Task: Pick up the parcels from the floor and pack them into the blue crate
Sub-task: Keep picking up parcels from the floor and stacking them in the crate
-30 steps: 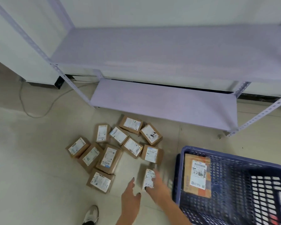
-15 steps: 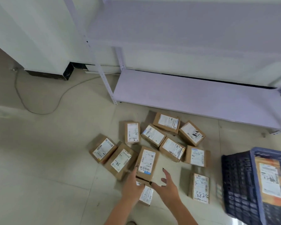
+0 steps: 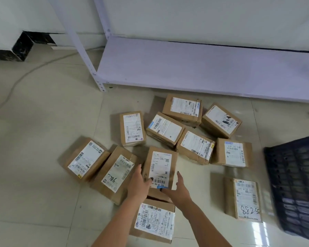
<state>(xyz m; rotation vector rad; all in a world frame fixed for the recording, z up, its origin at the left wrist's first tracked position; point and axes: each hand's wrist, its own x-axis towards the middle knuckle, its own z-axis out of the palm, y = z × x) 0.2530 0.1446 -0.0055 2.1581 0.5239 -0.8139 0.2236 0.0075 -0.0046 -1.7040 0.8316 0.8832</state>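
Since half a second ago both hands have reached farther forward, and the blue crate (image 3: 292,186) sits nearer the right edge of view. The left hand (image 3: 138,185) pinches the near left corner of the central parcel (image 3: 161,166), grip clamped, thumb on the label. The right hand (image 3: 179,190), grip apart and fingers spread, is at its near right corner. The parcel lies on the floor (image 3: 34,157), left of the crate.

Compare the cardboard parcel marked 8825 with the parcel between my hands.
The brown cardboard parcel marked 8825 lies alone near the blue plastic crate; the brown cardboard parcel between the hands overlaps another parcel, left hand gripping it. Only the first bears handwriting. Both lie label-up.
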